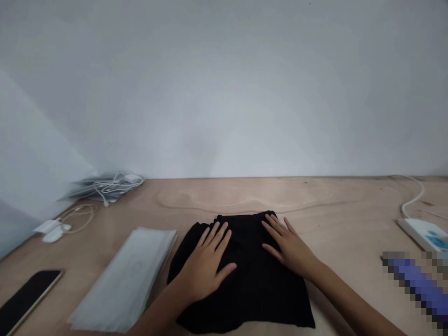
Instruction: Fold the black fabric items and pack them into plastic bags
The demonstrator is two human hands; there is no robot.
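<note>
A folded black garment point(252, 284) lies on the wooden table point(343, 214) in front of me. My left hand point(206, 263) rests flat on its left half, fingers stretched out and pointing away from me. My right hand point(289, 245) lies flat on its right half, fingers spread toward the far edge of the cloth. Neither hand grips anything.
A stack of clear plastic bags point(126, 277) lies just left of the garment. A black phone point(26, 298) sits at the near left. White chargers and cables point(105, 186) lie at the far left by the wall. A white device point(425, 233) with a cord is at the right.
</note>
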